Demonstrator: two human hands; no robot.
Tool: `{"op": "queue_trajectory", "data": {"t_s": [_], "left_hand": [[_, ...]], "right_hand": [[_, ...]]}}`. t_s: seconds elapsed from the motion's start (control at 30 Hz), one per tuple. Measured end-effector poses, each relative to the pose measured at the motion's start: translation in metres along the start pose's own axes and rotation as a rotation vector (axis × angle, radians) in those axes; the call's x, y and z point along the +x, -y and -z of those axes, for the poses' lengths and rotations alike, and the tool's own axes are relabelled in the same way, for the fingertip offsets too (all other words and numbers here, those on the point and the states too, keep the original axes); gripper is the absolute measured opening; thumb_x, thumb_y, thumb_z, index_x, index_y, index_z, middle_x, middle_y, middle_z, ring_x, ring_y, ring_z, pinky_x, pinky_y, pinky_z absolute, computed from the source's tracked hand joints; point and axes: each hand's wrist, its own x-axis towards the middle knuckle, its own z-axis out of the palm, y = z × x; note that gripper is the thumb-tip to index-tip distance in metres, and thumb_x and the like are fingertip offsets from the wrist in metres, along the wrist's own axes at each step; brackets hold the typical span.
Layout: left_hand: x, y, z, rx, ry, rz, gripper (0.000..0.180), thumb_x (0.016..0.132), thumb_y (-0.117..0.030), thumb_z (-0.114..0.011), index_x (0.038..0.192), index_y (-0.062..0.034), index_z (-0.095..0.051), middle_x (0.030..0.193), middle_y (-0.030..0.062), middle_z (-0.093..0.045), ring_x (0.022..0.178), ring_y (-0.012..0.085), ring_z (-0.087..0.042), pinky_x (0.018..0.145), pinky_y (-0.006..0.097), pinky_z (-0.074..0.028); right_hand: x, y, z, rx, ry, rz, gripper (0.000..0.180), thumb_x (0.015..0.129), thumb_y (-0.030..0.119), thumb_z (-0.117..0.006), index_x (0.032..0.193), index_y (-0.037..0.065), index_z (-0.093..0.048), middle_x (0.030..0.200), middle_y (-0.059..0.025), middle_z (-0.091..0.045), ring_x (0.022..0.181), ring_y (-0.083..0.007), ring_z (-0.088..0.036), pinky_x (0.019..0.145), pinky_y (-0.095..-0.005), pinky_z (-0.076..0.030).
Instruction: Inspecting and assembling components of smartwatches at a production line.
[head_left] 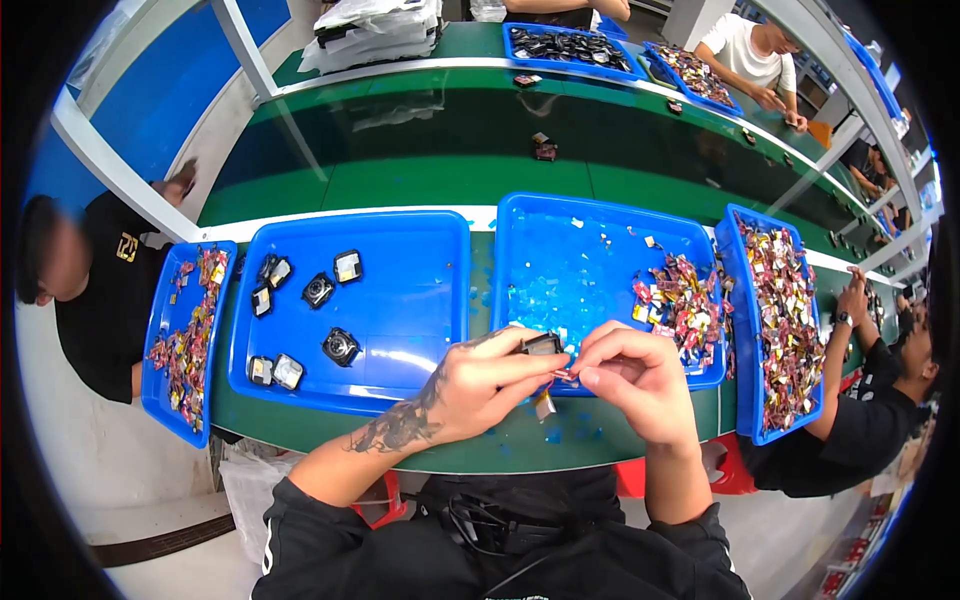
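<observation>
My left hand (482, 385), with a tattooed wrist, is closed around a small black housing (541, 344) above the front edge of the middle tray. My right hand (640, 375) meets it from the right, thumb and forefinger pinched on thin reddish wires (565, 377). Below the fingers hangs a small yellow-and-white part (545, 405); whether it joins the housing is hidden. The blue middle tray (600, 208) holds blue film scraps (550, 290) and a heap of small wired parts (685, 305). Several black housings, one of them a round-faced unit (341, 346), lie in the blue left tray (420, 285).
Narrow blue trays of wired parts flank both sides, one at far left (160, 350) and one at far right (770, 432). Beyond a white rail runs a green conveyor belt (400, 180) carrying a few parts. Co-workers sit at left, right and across the belt.
</observation>
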Motion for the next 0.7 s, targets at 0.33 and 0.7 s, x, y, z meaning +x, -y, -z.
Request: {"op": "queue_trajectory", "data": {"t_s": [0.33,0.7], "left_hand": [[-0.003,0.0,-0.014,-1.074,0.057,0.651,0.026,0.095,-0.001,-0.056,0.119,0.0055,-0.061,0.115,0.0139,-0.065,0.101,0.0194,-0.065,0.088,0.031,-0.055],[-0.006,-0.008,-0.018,-0.849,-0.066,0.418,0.046,0.091,0.01,-0.055,0.136,0.0013,-0.049,0.128,0.0128,-0.056,0.117,0.0154,-0.055,0.097,0.027,-0.048]], "right_hand": [[-0.009,-0.019,-0.02,-0.149,-0.253,0.076,0.012,0.084,-0.005,-0.067,0.096,-0.004,-0.063,0.093,-0.0088,-0.064,0.083,-0.0106,-0.063,0.071,-0.0201,-0.051],[-0.004,-0.034,-0.034,-0.346,-0.404,0.199,0.033,0.078,-0.009,-0.071,0.105,-0.002,-0.055,0.088,-0.0052,-0.063,0.079,-0.0088,-0.063,0.067,-0.0188,-0.049]]}}
